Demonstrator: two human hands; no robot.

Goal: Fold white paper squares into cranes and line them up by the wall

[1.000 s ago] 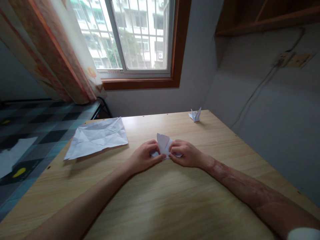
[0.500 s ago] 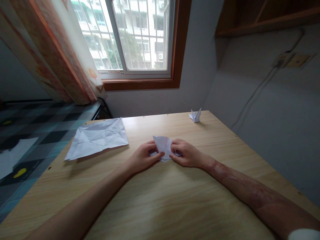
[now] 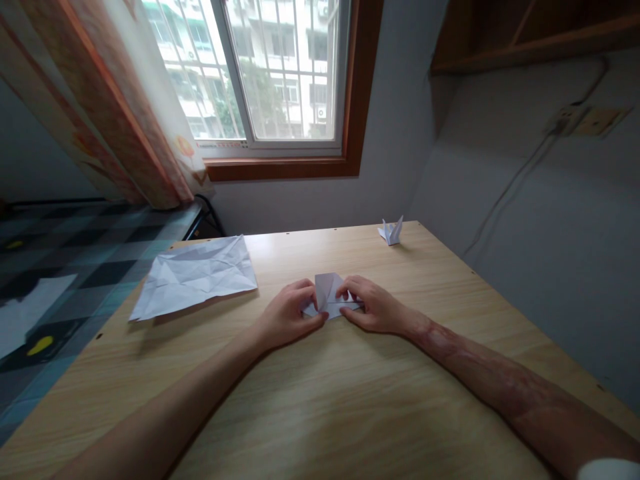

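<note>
A small folded sheet of white paper (image 3: 327, 288) lies on the wooden table between my two hands, with one flap standing up from it. My left hand (image 3: 295, 310) grips its left side, thumb at the near edge and fingers curled behind the flap. On the other side, my right hand (image 3: 367, 305) pinches the paper's right part, its fingers bent over the top and its thumb at the near edge. Part of the paper is hidden under the fingers.
A creased white sheet (image 3: 200, 277) lies at the table's left edge. A folded paper crane (image 3: 391, 231) stands near the far right corner. Left of the table (image 3: 320, 393) is a checked bed cover (image 3: 105, 233) with white paper (image 3: 37, 310) on it. A wall rises on the right.
The paper's upright flap has shifted and now shows a crease and fold line. My right fingers have lifted slightly and moved left over the paper; my left hand stays nearly in place.
</note>
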